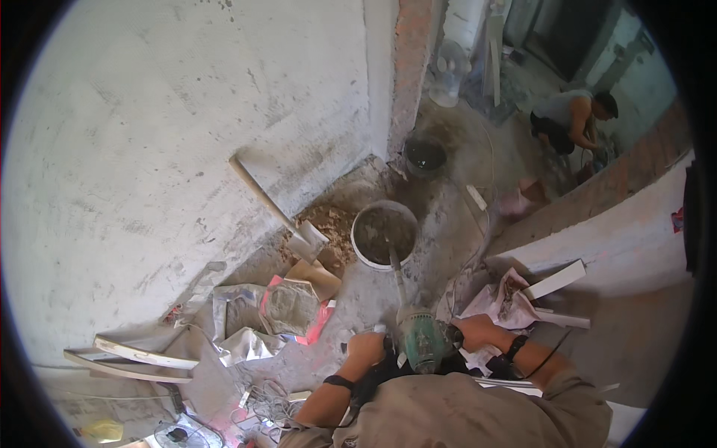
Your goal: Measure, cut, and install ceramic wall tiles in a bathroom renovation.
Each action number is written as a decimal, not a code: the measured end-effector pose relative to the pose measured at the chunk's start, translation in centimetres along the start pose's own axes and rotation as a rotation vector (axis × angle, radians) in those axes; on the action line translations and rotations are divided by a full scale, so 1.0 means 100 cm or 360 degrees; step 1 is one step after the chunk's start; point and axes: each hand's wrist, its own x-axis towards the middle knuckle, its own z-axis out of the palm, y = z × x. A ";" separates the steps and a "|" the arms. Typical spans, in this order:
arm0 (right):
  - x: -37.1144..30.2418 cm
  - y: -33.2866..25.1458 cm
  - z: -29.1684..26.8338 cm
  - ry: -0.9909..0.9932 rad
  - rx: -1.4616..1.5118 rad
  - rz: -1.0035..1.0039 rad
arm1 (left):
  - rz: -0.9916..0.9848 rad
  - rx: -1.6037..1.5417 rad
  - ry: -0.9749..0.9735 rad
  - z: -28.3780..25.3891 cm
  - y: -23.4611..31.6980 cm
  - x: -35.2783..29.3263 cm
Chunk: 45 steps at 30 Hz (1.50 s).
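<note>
Room: a rough plastered wall (194, 112) on your left meets a dusty, cluttered floor (435, 250).
Mixer: the green power mixer (422, 340) sits between your hands, close to your body — its shaft (398, 280) slants down into the white bucket (368, 261) of grey mix (376, 224).
Left hand: your fist (366, 351) is curled round the mixer's left side.
Right hand: your fingers (464, 325) wrap its right side; the fingertips are hidden.
Shovel: leaning on the wall, blade by brown rubble (340, 239).
Lettering: the red-edged bag (323, 321) — any print is too small to read.
Doorway: a co-worker (571, 119) crouches beyond.
</note>
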 end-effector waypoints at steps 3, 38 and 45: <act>-0.011 -0.015 -0.051 -0.0048 0.0016 0.0057 | 0.0020 -0.0030 0.0028 -0.048 0.012 0.004; 0.106 0.071 -0.262 -0.0549 -0.0451 -0.0111 | -0.0300 -0.0434 -0.0690 -0.133 0.014 0.115; 0.089 0.091 -0.232 -0.0401 -0.0399 -0.0073 | -0.0199 -0.0392 -0.0434 -0.141 0.032 0.119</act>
